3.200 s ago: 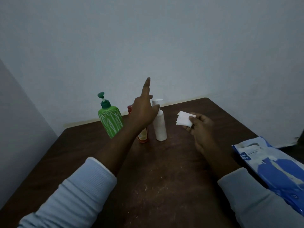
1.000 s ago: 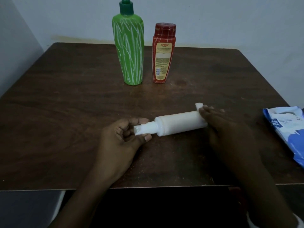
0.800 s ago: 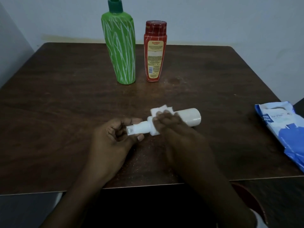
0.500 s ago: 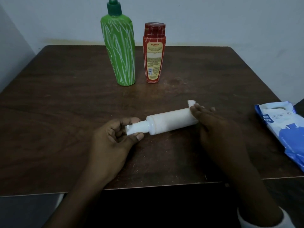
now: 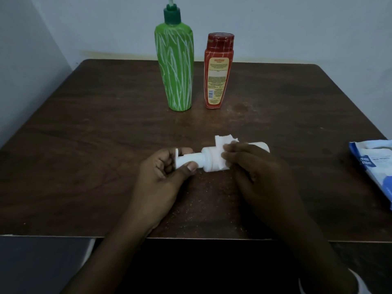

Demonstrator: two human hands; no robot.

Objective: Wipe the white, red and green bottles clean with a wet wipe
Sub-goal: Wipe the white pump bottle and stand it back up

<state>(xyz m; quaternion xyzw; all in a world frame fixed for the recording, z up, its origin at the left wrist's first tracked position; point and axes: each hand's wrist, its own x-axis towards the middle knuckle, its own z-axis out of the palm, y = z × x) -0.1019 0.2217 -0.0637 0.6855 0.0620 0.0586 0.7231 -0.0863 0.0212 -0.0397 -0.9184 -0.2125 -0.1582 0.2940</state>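
Note:
The white pump bottle (image 5: pixel 209 161) lies on its side over the middle of the brown table (image 5: pixel 95 128), pump end to the left. My left hand (image 5: pixel 163 177) pinches the pump head between thumb and fingers. My right hand (image 5: pixel 258 172) holds a white wet wipe (image 5: pixel 222 143) wrapped over the bottle's body near its shoulder; the bottle's base shows past my fingers. The green pump bottle (image 5: pixel 177 68) with white streaks and the red bottle (image 5: pixel 217 71) with a yellow label stand upright side by side at the back.
A blue and white wet wipe pack (image 5: pixel 375 166) lies at the table's right edge. Grey walls stand behind and to the left of the table. The table's front edge runs just under my wrists.
My right hand slid the wipe from the bottle's base end leftward to its shoulder near the pump. My left hand keeps its hold on the pump head.

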